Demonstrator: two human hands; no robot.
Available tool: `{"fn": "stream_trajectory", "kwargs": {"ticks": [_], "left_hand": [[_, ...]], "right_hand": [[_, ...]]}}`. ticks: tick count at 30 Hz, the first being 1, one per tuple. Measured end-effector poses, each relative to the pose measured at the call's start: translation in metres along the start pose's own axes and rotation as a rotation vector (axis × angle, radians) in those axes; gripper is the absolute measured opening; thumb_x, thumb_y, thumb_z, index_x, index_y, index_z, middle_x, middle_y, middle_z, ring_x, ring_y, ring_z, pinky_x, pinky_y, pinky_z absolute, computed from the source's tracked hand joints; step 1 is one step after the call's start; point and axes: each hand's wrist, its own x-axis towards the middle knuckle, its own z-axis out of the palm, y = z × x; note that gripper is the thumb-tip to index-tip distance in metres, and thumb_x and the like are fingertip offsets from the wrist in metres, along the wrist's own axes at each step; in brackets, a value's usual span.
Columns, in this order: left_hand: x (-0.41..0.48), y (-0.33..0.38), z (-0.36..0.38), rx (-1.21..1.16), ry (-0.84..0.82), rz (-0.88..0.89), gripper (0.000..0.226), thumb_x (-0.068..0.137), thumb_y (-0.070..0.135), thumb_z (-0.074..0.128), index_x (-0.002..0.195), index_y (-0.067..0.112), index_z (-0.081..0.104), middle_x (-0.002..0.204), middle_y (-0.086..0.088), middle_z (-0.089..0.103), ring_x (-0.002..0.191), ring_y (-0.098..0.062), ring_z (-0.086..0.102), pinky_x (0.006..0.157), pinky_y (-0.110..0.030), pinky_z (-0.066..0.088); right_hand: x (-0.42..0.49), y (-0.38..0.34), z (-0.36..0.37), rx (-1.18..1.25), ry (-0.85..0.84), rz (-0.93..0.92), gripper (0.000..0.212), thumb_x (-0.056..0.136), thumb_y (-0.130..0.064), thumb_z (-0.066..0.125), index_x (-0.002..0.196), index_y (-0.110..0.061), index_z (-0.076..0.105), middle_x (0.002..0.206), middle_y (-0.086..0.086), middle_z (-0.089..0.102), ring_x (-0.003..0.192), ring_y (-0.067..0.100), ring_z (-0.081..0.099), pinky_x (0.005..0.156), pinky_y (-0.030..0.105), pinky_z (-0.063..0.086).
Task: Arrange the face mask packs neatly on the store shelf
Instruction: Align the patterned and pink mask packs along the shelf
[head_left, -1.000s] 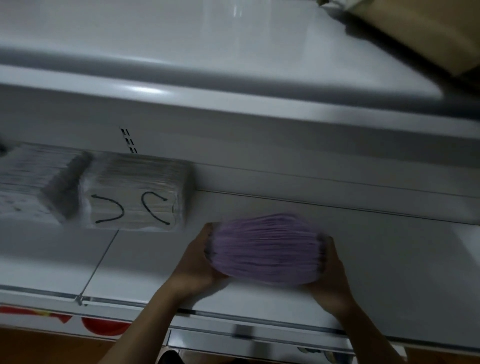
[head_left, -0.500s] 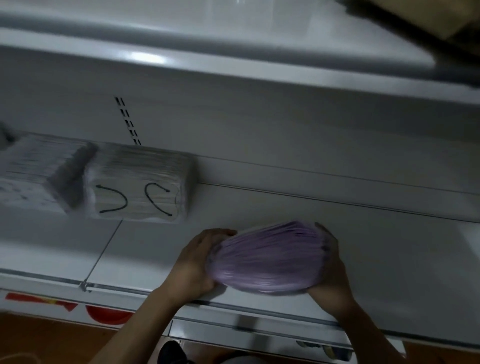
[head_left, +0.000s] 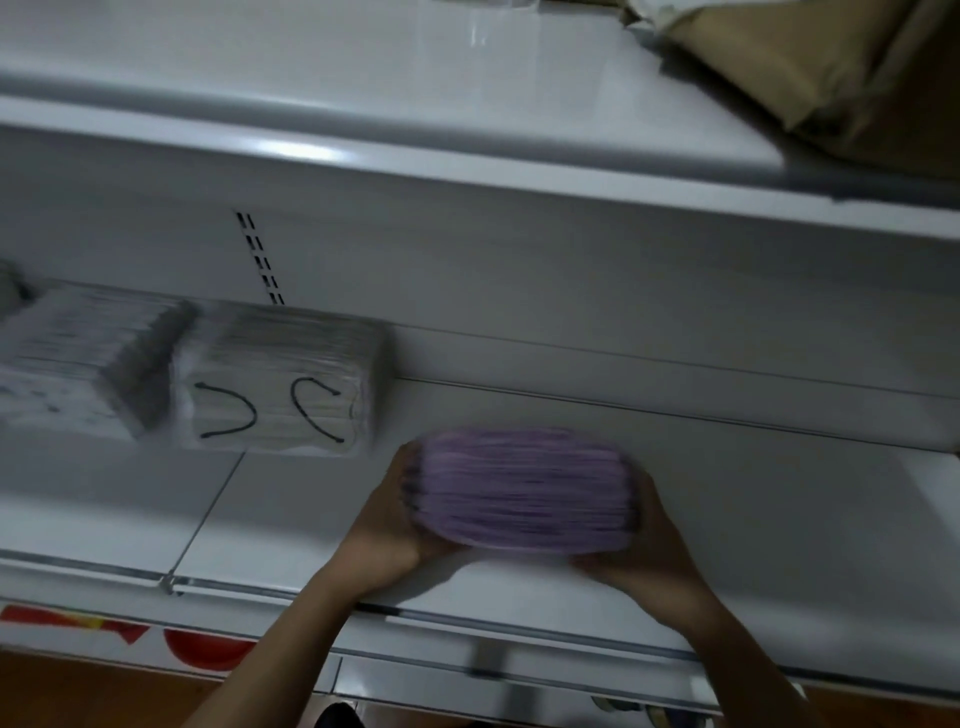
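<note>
At the front of the white metal shelf (head_left: 779, 519): a purple plastic-wrapped face mask pack (head_left: 524, 488) is being held, long axis left-to-right.
Ends: being clasped by the left hand (head_left: 387, 525) and right hand (head_left: 649, 540).
Row: clear-wrapped white pack (head_left: 280, 400), back-left, nearer the left hand.

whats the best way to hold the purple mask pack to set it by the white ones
By its two short ends, coming from the front edge of the shelf. The purple mask pack is a long, soft, bulging stack with its long side facing the front, so squeezing the ends likely keeps its layers together. The left hand and right hand grip it that way.
</note>
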Motion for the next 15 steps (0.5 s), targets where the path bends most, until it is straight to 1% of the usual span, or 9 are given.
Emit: {"fn": "stream_trajectory", "kwargs": {"ticks": [1,2,4,7,9,11,12,13,15], "left_hand": [[0.003,0.001,-0.002,0.023,0.010,0.024,0.090,0.059,-0.003,0.089,0.125,0.031,0.038,0.109,0.013,0.059,0.088,0.017,0.060,0.071,-0.003,0.046],[0.007,0.003,-0.004,0.045,0.008,0.040,0.094,0.057,0.003,0.092,0.129,0.028,0.037,0.113,0.014,0.056,0.093,0.015,0.058,0.073,-0.003,0.045],[0.017,0.008,-0.007,0.040,0.015,0.064,0.092,0.057,0.009,0.093,0.130,0.022,0.037,0.118,0.017,0.053,0.101,0.013,0.055,0.078,-0.002,0.042],[0.041,0.023,-0.016,0.019,0.078,0.124,0.085,0.058,0.009,0.093,0.127,0.015,0.044,0.120,0.014,0.054,0.107,0.013,0.055,0.087,-0.005,0.041],[0.061,0.030,-0.024,0.033,0.113,0.146,0.090,0.054,0.016,0.096,0.130,0.008,0.047,0.123,0.008,0.055,0.112,0.001,0.055,0.096,-0.018,0.044],[0.079,0.029,-0.029,0.039,0.119,0.142,0.096,0.053,0.019,0.096,0.134,0.006,0.046,0.127,0.004,0.055,0.116,-0.008,0.055,0.101,-0.030,0.046],[0.084,0.027,-0.029,0.033,0.118,0.112,0.100,0.054,0.017,0.096,0.137,0.007,0.042,0.129,0.003,0.053,0.118,-0.011,0.054,0.103,-0.034,0.045],[0.087,0.024,-0.026,0.029,0.124,0.082,0.107,0.053,0.016,0.096,0.142,0.009,0.037,0.134,0.002,0.051,0.122,-0.013,0.052,0.105,-0.036,0.044],[0.088,0.016,-0.021,0.021,0.132,0.063,0.122,0.052,0.012,0.096,0.150,0.009,0.024,0.142,0.000,0.044,0.129,-0.015,0.047,0.108,-0.031,0.040]], "right_hand": [[0.004,0.001,0.000,0.014,0.024,0.013,0.086,0.045,-0.001,0.093,0.113,-0.035,0.054,0.104,-0.023,0.069,0.095,-0.005,0.065,0.075,0.020,0.055],[0.007,-0.003,0.001,0.039,0.041,-0.006,0.085,0.044,-0.006,0.093,0.114,-0.034,0.054,0.103,-0.022,0.069,0.094,-0.007,0.064,0.073,0.015,0.053],[0.022,-0.011,0.004,0.048,0.086,-0.031,0.089,0.044,-0.015,0.092,0.123,-0.029,0.053,0.110,-0.018,0.065,0.093,-0.010,0.062,0.071,0.010,0.049],[0.049,-0.026,0.005,0.075,0.127,-0.064,0.085,0.054,0.007,0.089,0.126,-0.017,0.050,0.112,-0.012,0.062,0.088,-0.017,0.059,0.072,0.006,0.047],[0.071,-0.035,0.006,0.089,0.138,-0.068,0.082,0.056,0.009,0.086,0.124,-0.018,0.049,0.112,-0.013,0.060,0.090,-0.018,0.058,0.076,0.006,0.046],[0.089,-0.037,0.008,0.049,0.123,-0.069,0.084,0.054,0.005,0.088,0.126,-0.014,0.048,0.117,-0.004,0.062,0.096,-0.011,0.059,0.081,0.009,0.046],[0.094,-0.036,0.010,0.043,0.099,-0.053,0.090,0.052,-0.002,0.091,0.130,-0.012,0.047,0.122,0.001,0.061,0.101,-0.005,0.060,0.086,0.013,0.047],[0.098,-0.031,0.011,0.040,0.075,-0.039,0.100,0.047,-0.011,0.095,0.134,-0.011,0.045,0.127,0.004,0.060,0.108,0.002,0.060,0.091,0.020,0.048],[0.100,-0.025,0.017,0.039,0.055,-0.004,0.115,0.039,-0.028,0.097,0.139,-0.014,0.041,0.130,0.004,0.060,0.117,0.013,0.059,0.098,0.035,0.049]]}}
